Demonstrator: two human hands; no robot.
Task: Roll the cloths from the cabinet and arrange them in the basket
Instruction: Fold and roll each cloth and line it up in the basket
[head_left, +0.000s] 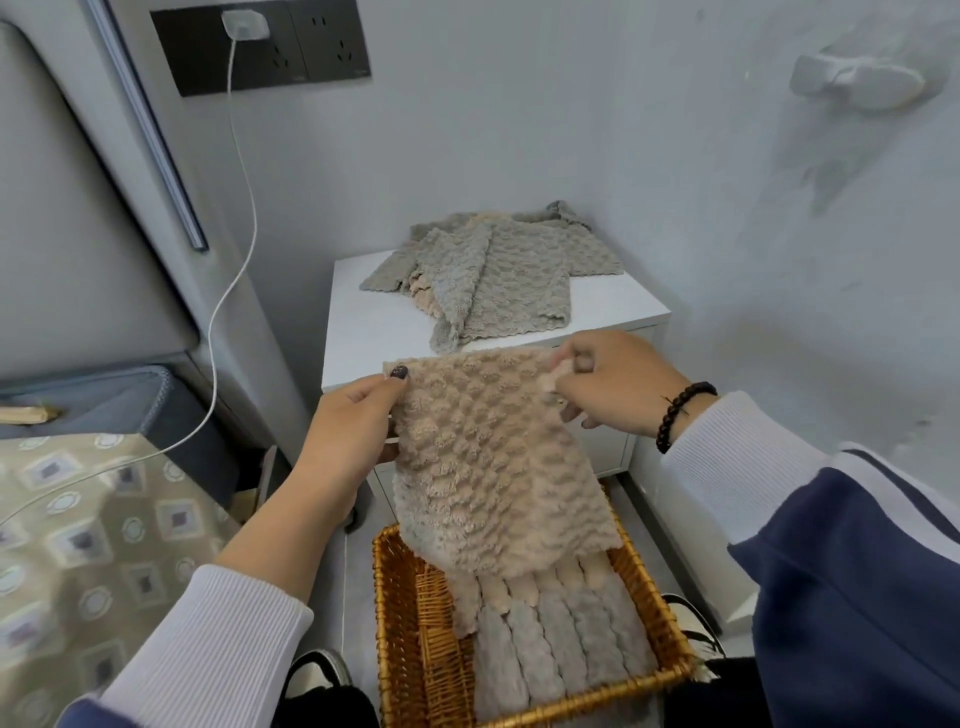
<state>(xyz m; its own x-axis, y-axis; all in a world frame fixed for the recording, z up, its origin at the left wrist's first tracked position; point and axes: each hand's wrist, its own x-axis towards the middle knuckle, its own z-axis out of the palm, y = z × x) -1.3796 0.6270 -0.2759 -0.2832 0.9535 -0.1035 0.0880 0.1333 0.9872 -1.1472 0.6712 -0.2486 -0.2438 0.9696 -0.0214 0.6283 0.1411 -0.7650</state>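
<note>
A beige fluffy cloth (493, 467) hangs flat in the air above the wicker basket (410, 623). My left hand (353, 431) pinches its upper left corner and my right hand (608, 384) pinches its upper right corner. Inside the basket lie several rolled cloths (556, 639), beige ones behind and grey ones in front. A loose pile of grey cloths (498, 270), with a beige one showing underneath, lies on top of the white cabinet (374, 306) behind the held cloth.
The cabinet stands in a corner against grey walls. A white charging cable (244, 218) hangs from a wall socket at the left. A bed with a patterned cover (93, 525) is on the left. Shoes (317, 670) flank the basket on the floor.
</note>
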